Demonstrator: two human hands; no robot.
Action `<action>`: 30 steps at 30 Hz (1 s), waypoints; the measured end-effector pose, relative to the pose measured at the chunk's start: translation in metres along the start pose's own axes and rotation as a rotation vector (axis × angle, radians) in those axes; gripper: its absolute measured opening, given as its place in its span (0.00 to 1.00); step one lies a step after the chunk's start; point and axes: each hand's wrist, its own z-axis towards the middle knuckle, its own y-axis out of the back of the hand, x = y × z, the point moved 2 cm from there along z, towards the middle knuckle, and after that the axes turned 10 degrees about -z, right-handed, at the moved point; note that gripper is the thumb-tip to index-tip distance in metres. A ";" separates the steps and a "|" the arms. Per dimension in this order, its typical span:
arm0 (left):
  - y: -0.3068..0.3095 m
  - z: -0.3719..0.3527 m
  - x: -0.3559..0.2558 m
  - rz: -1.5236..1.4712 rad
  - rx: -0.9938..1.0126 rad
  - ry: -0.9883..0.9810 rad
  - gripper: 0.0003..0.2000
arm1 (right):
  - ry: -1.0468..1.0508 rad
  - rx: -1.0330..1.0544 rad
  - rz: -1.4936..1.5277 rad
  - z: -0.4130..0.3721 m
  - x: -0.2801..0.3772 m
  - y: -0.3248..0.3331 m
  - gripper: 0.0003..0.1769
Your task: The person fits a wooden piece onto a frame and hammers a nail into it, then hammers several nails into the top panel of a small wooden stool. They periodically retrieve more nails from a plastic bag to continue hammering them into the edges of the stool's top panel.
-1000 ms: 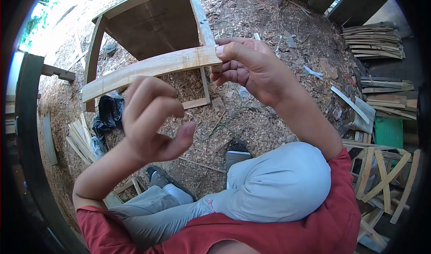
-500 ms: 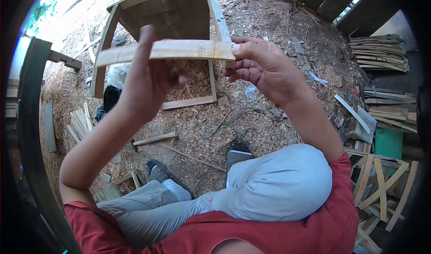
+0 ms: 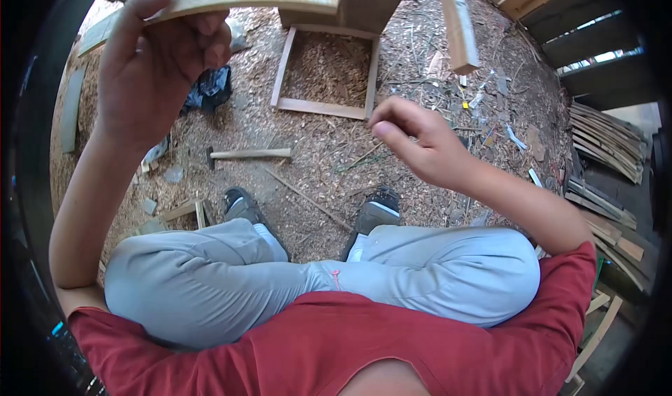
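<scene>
Shaving-strewn dirt floor [image 3: 308, 186], dark plank wall [image 3: 602, 53], bright gaps

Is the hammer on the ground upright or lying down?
Lying down: the hammer stretches along the chip-strewn ground, its handle flat, its head at the left end.

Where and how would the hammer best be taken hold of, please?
By its handle, near the end away from the head, probably with the right hand from above: it lies on the ground, its slim handle pointing to that side.
</scene>
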 end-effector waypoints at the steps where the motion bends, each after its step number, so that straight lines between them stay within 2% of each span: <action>1: 0.005 -0.006 -0.001 -0.030 0.008 -0.041 0.18 | -0.004 0.015 0.002 0.011 0.000 -0.014 0.09; 3: 0.021 -0.014 0.004 -0.053 -0.002 -0.066 0.18 | 0.135 0.056 -0.155 0.031 0.001 -0.048 0.10; 10: 0.055 -0.044 0.029 -0.054 -0.143 -0.031 0.17 | 0.156 0.109 -0.198 0.085 -0.054 -0.200 0.08; 12: 0.062 -0.049 0.033 -0.026 -0.189 -0.017 0.18 | 0.331 -0.031 -0.511 0.098 -0.078 -0.238 0.10; 13: 0.062 -0.050 0.034 -0.016 -0.196 -0.014 0.18 | 0.337 -0.032 -0.500 0.103 -0.089 -0.254 0.10; 15: 0.060 -0.049 0.036 0.004 -0.232 -0.049 0.16 | 0.384 -0.053 -0.744 0.112 -0.107 -0.278 0.09; 18: 0.060 -0.052 0.040 -0.027 -0.242 -0.017 0.16 | 0.389 -0.008 -0.784 0.121 -0.122 -0.298 0.09; 21: 0.049 -0.048 0.037 -0.059 -0.245 -0.006 0.16 | 0.455 0.019 -0.769 0.121 -0.102 -0.287 0.09; 23: 0.040 -0.044 0.032 -0.003 -0.304 -0.017 0.20 | 0.474 -0.042 -0.813 0.119 -0.079 -0.248 0.10; 25: 0.031 -0.039 0.024 -0.002 -0.286 -0.037 0.20 | 0.418 0.050 -0.839 0.109 -0.060 -0.197 0.11; 27: 0.021 -0.033 0.014 0.000 -0.163 -0.048 0.18 | 0.287 0.146 -0.830 0.090 -0.050 -0.140 0.15; 30: 0.000 -0.020 0.008 0.020 -0.104 -0.008 0.16 | -0.027 0.251 -0.738 0.044 -0.057 -0.062 0.19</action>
